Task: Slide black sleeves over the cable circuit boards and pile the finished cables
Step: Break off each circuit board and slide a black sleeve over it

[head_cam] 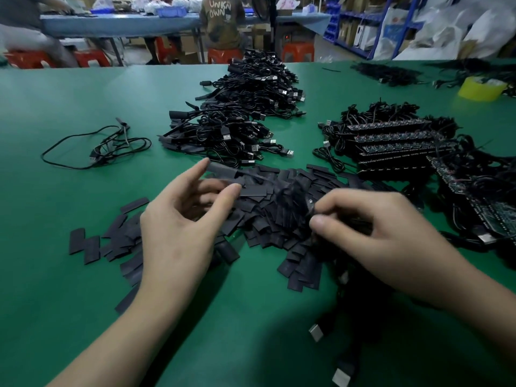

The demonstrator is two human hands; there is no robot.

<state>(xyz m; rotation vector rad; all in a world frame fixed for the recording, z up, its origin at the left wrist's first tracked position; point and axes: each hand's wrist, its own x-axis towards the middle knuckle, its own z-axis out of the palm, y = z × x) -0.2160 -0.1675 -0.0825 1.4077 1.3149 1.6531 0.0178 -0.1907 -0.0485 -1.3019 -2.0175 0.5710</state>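
Note:
A heap of flat black sleeves (pixel 268 219) lies on the green table (pixel 69 107) in front of me. My left hand (pixel 181 224) hovers over the heap's left side, fingers spread and relaxed, holding nothing that I can see. My right hand (pixel 377 227) grips a blurred black cable end (pixel 298 199) between thumb and fingers; its cable with silver USB plugs (pixel 317 332) trails toward me. A big pile of finished cables (pixel 245 113) sits behind the sleeves. Rows of bare circuit boards with cables (pixel 396 143) lie to the right.
A loose tangled cable (pixel 106 146) lies at the left. A yellow tape roll (pixel 481 88) and more black cables (pixel 388 72) sit at the far right. Beyond the table are red stools, a blue-covered bench and seated people.

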